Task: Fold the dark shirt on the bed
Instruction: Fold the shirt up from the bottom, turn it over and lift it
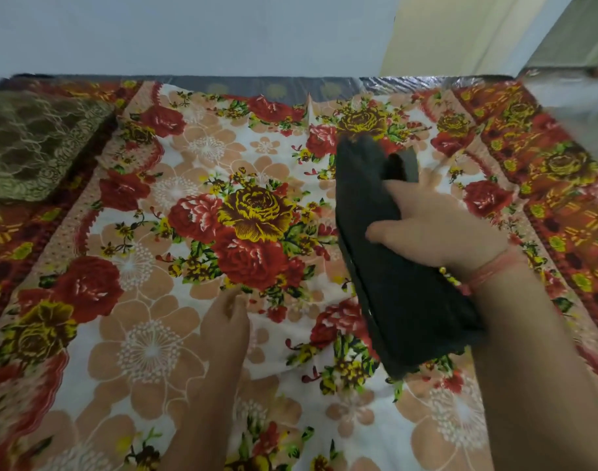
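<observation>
One folded dark shirt — in right hand

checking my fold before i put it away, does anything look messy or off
The folded dark shirt, gripped in the right hand, gapes at its far end, layers splayed rather than flat. The floral bedsheet is rumpled into a ridge near its far edge.

No txt, labels, brands, nos. or signs are showing legibly anywhere. The bed is showing only a floral print w/ no lettering, & the dark shirt is showing plain fabric, no tag or logo readable.
</observation>
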